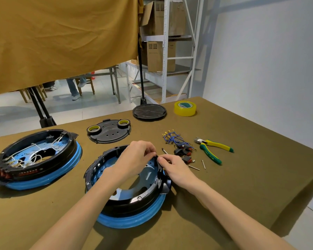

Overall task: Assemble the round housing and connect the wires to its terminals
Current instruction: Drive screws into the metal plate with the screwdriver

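Head view: your left hand (135,156) and right hand (172,167) both pinch a small black part at the housing (126,201) rim's two o'clock; force it crooked and it may snap or slip.

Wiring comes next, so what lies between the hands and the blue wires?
Only loose black-and-red switches lie on the table between the right hand at the housing rim and the blue wires; reaching over them looks easy.

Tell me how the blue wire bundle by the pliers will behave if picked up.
The wire bundle is thin, tangled strands, so likely floppy and light. Its metal terminals may snag, so several wires, perhaps the switches too, could lift together.
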Motion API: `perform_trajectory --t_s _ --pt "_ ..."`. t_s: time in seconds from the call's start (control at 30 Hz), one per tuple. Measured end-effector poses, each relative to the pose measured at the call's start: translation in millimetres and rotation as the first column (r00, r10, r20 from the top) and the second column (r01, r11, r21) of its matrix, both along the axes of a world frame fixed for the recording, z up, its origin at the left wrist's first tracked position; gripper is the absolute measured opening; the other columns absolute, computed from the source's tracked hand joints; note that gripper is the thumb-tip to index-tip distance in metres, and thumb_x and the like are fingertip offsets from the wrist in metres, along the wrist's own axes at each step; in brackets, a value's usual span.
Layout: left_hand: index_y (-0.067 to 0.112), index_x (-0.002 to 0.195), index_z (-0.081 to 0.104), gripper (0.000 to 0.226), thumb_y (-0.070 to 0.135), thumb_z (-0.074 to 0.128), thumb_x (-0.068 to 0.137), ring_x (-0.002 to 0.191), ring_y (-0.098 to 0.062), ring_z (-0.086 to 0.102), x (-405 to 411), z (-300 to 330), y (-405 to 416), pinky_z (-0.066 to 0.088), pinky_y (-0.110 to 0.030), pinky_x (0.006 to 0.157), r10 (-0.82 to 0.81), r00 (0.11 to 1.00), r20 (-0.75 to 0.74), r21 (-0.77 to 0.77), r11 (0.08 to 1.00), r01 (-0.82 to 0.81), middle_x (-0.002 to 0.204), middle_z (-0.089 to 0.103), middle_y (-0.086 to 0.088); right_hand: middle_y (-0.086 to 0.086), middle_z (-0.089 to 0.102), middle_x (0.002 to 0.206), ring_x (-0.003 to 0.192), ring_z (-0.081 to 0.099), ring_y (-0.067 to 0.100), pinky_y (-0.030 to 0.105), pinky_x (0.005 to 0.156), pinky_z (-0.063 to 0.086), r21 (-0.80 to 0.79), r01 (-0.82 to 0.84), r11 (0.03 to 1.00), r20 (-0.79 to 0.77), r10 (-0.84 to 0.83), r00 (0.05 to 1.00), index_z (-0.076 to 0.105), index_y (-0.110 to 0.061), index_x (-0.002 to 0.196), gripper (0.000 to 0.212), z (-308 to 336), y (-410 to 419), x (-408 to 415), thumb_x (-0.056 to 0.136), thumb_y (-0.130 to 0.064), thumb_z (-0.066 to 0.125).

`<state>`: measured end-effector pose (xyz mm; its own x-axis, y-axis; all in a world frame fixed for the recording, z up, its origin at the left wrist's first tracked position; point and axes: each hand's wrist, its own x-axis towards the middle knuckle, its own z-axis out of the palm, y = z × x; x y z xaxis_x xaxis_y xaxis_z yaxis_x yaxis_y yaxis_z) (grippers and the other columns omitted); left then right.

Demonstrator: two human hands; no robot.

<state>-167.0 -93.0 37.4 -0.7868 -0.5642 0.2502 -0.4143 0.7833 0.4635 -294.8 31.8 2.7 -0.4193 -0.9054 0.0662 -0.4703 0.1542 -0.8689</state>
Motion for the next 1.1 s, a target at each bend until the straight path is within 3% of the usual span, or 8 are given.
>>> perform_trajectory --t_s 0.23,0.37,0.53,0.67,0.77,0.87,1.0,1.1 --pt "0.023 0.109 0.076 0.015 0.028 0.065 0.100 0.087 -0.009 0.064 -3 4 5 0.058 -0.033 0.083 -0.021 1.000 -0.010 -0.067 0.998 0.020 0.099 0.070 0.007 -0.002 0.071 0.107 0.100 0.064 0.011 0.021 0.079 0.046 -0.013 0.001 1.000 -0.016 -0.001 1.000 0.070 -0.017 0.124 0.036 -2 0 3 0.110 -0.034 0.042" --pt "0.025 0.102 0.078 0.012 0.031 0.069 0.097 0.088 -0.011 0.063 0 5 6 0.057 -0.037 0.082 -0.024 0.999 -0.021 -0.104 0.994 0.021 0.101 0.062 0.007 -0.006 0.070 0.107 0.097 0.061 0.002 0.011 0.075 0.044 -0.001 0.016 1.000 -0.034 -0.016 0.999 0.069 -0.021 0.123 0.033 -4 -1 4 0.110 -0.034 0.042" --pt "0.029 0.103 0.080 0.012 0.031 0.069 0.097 0.087 -0.008 0.062 4 2 10 0.056 -0.033 0.080 -0.025 0.998 -0.054 -0.130 0.991 0.018 0.105 0.065 0.011 -0.010 0.068 0.100 0.093 0.062 0.001 0.004 0.066 0.044 0.008 0.022 1.000 -0.016 -0.022 1.000 0.068 -0.021 0.123 0.033 -4 -2 5 0.110 -0.034 0.042" --pt "0.033 0.120 0.075 0.023 0.031 0.060 0.103 0.095 -0.006 0.060 12 -4 11 0.051 -0.026 0.080 -0.089 0.996 0.023 -0.197 0.976 0.091 0.120 0.063 0.014 -0.007 0.068 0.101 0.092 0.061 0.002 0.006 0.068 0.044 0.013 0.013 1.000 -0.032 -0.013 0.999 0.068 -0.020 0.124 0.033 -1 -2 5 0.110 -0.032 0.041" --pt "0.034 0.144 0.058 0.039 0.022 0.050 0.107 0.106 -0.012 0.061 22 -8 8 0.049 -0.026 0.082 -0.132 0.981 0.142 -0.246 0.955 0.164 0.138 0.053 0.014 -0.003 0.069 0.106 0.093 0.061 0.006 0.014 0.072 0.043 0.014 0.010 1.000 -0.040 -0.009 0.999 0.068 -0.017 0.123 0.032 0 -3 6 0.110 -0.029 0.041" --pt "0.032 0.155 0.042 0.053 0.013 0.047 0.107 0.121 -0.016 0.057 28 -9 7 0.051 -0.036 0.097 -0.147 0.976 0.162 -0.162 0.971 0.173 0.152 0.045 0.014 -0.003 0.067 0.088 0.078 0.056 0.010 0.029 0.072 0.041 0.036 0.007 0.999 -0.020 -0.006 1.000 0.072 -0.011 0.114 0.031 4 -6 4 0.109 -0.027 0.045" --pt "0.031 0.144 0.058 0.044 0.012 0.050 0.105 0.125 -0.006 0.055 43 -5 0 0.047 -0.029 0.107 -0.116 0.993 0.025 -0.025 0.993 0.117 0.142 0.058 0.014 0.003 0.075 0.094 0.084 0.070 0.015 0.029 0.073 0.051 0.125 -0.060 0.990 0.011 0.059 0.998 0.074 -0.016 0.108 0.030 6 -4 1 0.101 -0.041 0.059" --pt "0.030 0.134 0.066 0.034 0.018 0.055 0.103 0.117 0.000 0.056 61 -9 -5 0.048 -0.026 0.105 -0.076 0.996 0.039 0.051 0.996 0.074 0.133 0.062 0.015 0.013 0.068 0.081 0.069 0.058 0.015 0.035 0.067 0.042 0.164 -0.085 0.983 -0.101 0.103 0.990 0.071 -0.007 0.095 0.036 9 -8 -4 0.100 -0.039 0.057"
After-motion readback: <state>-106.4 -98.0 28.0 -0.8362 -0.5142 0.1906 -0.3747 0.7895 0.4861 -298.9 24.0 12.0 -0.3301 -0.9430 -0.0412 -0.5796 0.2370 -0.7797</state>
